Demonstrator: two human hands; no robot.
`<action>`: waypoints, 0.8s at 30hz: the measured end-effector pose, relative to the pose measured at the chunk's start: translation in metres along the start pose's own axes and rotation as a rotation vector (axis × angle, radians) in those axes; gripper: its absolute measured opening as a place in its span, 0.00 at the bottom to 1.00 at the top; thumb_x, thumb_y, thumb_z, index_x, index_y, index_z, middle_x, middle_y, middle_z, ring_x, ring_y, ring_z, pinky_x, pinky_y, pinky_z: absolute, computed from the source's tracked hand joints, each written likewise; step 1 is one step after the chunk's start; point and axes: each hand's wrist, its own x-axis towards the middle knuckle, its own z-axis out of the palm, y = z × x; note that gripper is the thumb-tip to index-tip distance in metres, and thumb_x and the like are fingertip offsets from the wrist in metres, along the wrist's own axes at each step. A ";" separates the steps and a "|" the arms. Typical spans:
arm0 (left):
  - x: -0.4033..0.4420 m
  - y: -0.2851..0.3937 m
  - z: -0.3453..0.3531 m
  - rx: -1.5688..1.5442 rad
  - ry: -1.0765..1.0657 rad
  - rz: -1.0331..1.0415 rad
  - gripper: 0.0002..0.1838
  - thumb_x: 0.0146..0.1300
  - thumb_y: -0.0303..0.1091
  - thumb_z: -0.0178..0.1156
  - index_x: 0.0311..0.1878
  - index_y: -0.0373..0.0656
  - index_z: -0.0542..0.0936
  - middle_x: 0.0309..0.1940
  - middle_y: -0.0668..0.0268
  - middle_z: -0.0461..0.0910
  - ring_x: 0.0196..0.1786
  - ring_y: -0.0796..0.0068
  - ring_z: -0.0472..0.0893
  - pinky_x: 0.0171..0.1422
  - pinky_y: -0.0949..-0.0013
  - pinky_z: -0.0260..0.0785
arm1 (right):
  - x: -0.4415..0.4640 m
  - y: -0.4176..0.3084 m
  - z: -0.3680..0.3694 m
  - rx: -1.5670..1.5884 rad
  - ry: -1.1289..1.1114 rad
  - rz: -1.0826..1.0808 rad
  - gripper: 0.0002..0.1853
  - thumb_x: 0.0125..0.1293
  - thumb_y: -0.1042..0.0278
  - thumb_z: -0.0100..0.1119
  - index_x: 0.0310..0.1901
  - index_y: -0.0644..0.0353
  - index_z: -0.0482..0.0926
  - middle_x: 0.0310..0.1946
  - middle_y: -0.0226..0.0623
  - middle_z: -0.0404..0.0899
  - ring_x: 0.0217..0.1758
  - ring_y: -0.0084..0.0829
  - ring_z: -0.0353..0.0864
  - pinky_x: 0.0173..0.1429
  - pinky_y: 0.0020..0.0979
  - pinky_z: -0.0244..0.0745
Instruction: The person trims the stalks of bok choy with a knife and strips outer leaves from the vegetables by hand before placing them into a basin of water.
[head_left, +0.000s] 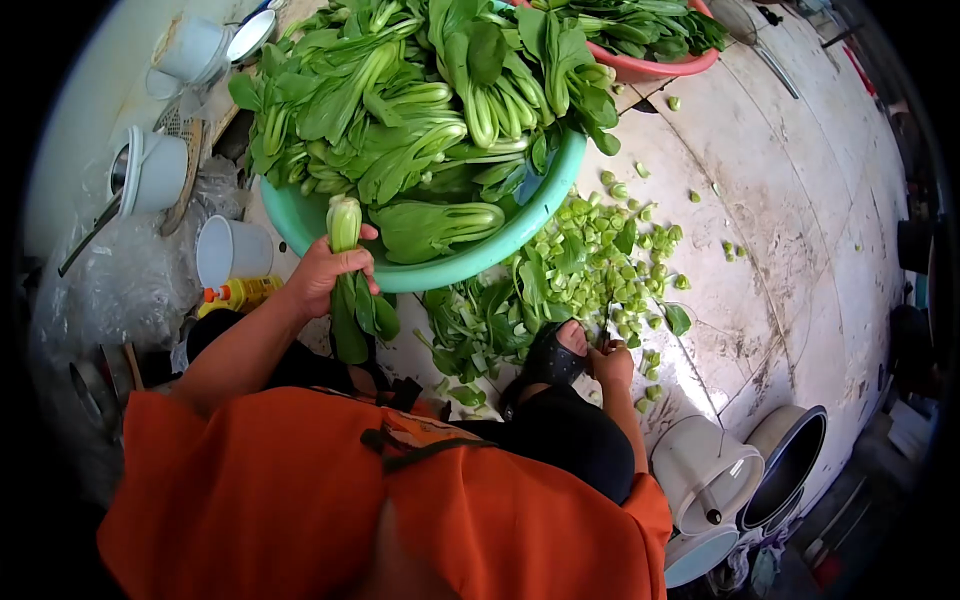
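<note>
My left hand (325, 275) is closed around a bok choy (345, 222), its pale root end up and its leaves hanging below my fist. Just behind it stands a green basin (470, 262) heaped with bok choy (400, 120). Low beside my right foot, my right hand (612, 364) grips a knife (606, 322), whose narrow blade points away from me and is hard to make out. Cut root ends (590, 250) and loose leaves (490, 315) lie scattered on the floor between the basin and my foot.
A red basin (675, 66) of greens stands at the back, with a long-handled strainer (770, 65) to its right. White buckets (705, 470) and a dark pot (790, 465) are at lower right. Tubs (232, 250), a yellow bottle (245, 293) and plastic bags (130, 270) crowd the left.
</note>
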 end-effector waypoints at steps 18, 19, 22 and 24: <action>0.077 -0.037 0.160 0.556 -0.296 -0.287 0.19 0.58 0.29 0.67 0.48 0.36 0.70 0.31 0.62 0.77 0.28 0.71 0.80 0.34 0.65 0.78 | -0.022 -0.040 -0.028 1.289 -0.207 0.069 0.09 0.59 0.75 0.49 0.41 0.65 0.74 0.18 0.28 0.69 0.19 0.21 0.67 0.23 0.25 0.63; 0.078 -0.037 0.165 0.593 -0.274 -0.290 0.20 0.57 0.30 0.68 0.49 0.34 0.71 0.31 0.63 0.78 0.30 0.73 0.79 0.34 0.66 0.77 | -0.029 -0.049 -0.039 1.232 -0.280 -0.015 0.07 0.59 0.75 0.53 0.38 0.65 0.76 0.19 0.27 0.71 0.21 0.19 0.69 0.25 0.24 0.64; 0.083 -0.040 0.175 0.683 -0.239 -0.297 0.22 0.55 0.29 0.68 0.49 0.31 0.71 0.32 0.63 0.79 0.31 0.76 0.78 0.35 0.69 0.75 | -0.054 -0.080 -0.070 1.093 -0.432 -0.278 0.03 0.58 0.76 0.60 0.34 0.63 0.78 0.20 0.25 0.73 0.22 0.16 0.69 0.26 0.21 0.64; 0.082 -0.043 0.183 0.742 -0.256 -0.329 0.22 0.56 0.27 0.68 0.50 0.32 0.69 0.31 0.61 0.79 0.26 0.72 0.80 0.36 0.68 0.76 | -0.065 -0.097 -0.093 0.858 -0.558 -0.607 0.03 0.57 0.74 0.64 0.29 0.61 0.79 0.21 0.23 0.74 0.23 0.14 0.66 0.28 0.20 0.62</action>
